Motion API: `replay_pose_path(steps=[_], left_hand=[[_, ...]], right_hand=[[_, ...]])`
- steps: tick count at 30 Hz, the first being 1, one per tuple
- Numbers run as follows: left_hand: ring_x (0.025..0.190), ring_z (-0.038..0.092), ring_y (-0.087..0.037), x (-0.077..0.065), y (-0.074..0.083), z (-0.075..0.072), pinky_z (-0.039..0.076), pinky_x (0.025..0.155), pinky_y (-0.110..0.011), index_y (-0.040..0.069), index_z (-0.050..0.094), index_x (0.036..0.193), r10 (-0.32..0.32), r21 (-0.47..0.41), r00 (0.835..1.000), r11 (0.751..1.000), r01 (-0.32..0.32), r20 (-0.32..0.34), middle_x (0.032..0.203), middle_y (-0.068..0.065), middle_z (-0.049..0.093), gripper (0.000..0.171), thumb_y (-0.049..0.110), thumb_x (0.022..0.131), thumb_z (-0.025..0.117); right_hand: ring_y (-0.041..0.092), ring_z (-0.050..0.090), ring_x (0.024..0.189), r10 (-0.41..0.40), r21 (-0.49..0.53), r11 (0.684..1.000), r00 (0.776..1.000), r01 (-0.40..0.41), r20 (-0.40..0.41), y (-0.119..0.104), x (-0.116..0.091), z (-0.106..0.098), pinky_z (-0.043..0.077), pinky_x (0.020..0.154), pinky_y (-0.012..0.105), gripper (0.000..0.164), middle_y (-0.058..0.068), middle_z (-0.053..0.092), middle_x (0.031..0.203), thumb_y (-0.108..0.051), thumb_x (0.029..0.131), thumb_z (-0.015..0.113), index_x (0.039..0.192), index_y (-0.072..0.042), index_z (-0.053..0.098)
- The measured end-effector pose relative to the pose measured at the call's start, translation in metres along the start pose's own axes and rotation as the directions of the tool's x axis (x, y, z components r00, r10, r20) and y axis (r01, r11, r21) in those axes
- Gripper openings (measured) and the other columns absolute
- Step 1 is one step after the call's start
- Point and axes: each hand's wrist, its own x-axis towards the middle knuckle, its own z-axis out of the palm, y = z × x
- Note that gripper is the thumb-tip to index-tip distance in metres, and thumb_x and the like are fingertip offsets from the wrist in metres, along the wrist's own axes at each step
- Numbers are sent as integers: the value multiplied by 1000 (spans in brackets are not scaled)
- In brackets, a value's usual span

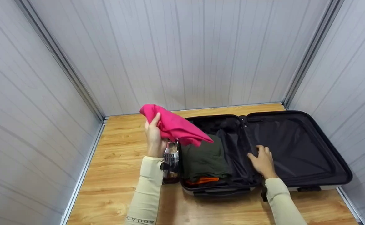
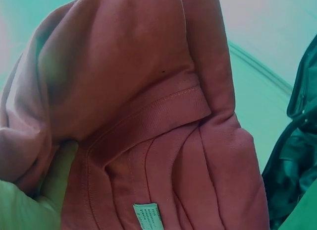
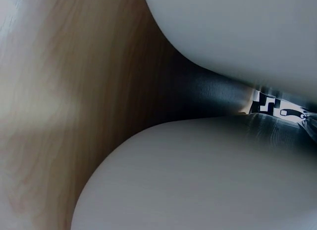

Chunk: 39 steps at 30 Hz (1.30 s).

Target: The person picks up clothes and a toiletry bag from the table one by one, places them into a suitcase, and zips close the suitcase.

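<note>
In the head view my left hand (image 1: 154, 137) grips a folded pink garment (image 1: 177, 125) above the left half of an open suitcase (image 1: 220, 192). The thumb lies on top of the cloth, and the garment's far corner droops to the right. A seam and a small printed label (image 2: 148, 216) show on the garment in the left wrist view. My right hand (image 1: 263, 161) rests at the suitcase's middle edge, fingers loosely bent over the dark lining. Inside the left half lie a folded dark green garment (image 1: 204, 159) and something orange (image 1: 202, 180) at the front.
A clear bag with a black-and-white pattern (image 1: 171, 156) stands against the suitcase's left side, partly behind my left forearm. The dark-lined right half (image 1: 295, 147) lies flat near the right wall. Wood floor (image 1: 116, 162) surrounds the suitcase, and pale panel walls (image 1: 201, 56) enclose it.
</note>
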Motion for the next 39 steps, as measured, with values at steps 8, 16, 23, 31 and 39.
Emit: replay_pose_path(steps=[8,16,23,31,39], left_hand=[[75,67,-10,-3,-4,8,59,72,-25,9,52,125,-2,9,1000,1000,2,12,89,2,65,21,11,104,54],[74,66,-9,-4,-11,17,58,70,-24,8,53,126,4,-16,1000,1000,-4,20,88,1,64,22,9,103,54],[73,66,-9,-4,-16,26,57,69,-24,8,53,122,-4,-35,999,999,5,41,86,2,64,18,10,104,53],[73,66,-9,-6,-21,35,57,70,-24,8,53,121,0,-58,998,998,3,59,86,1,63,17,9,104,53],[78,65,-10,-9,-26,40,57,74,-25,7,50,137,-26,-24,999,999,27,47,92,2,64,33,11,104,53]], right_hand=[[48,40,131,1,5,1000,1000,-1,3,-1,0,0,36,108,61,63,29,42,139,-32,100,60,149,3,40],[49,41,130,-5,7,1000,1000,5,6,0,0,-1,37,107,62,64,30,42,139,-33,100,59,149,3,40],[48,40,131,2,12,1000,1000,-2,12,-1,-1,-2,36,108,62,63,30,42,140,-31,101,59,149,4,39],[48,41,129,-3,8,1000,1000,3,3,-3,-3,-3,36,108,61,63,30,43,138,-31,100,60,148,4,40],[49,41,129,-6,-5,1000,1000,6,-1,0,-1,-3,36,108,61,63,30,43,138,-31,99,60,147,4,41]])
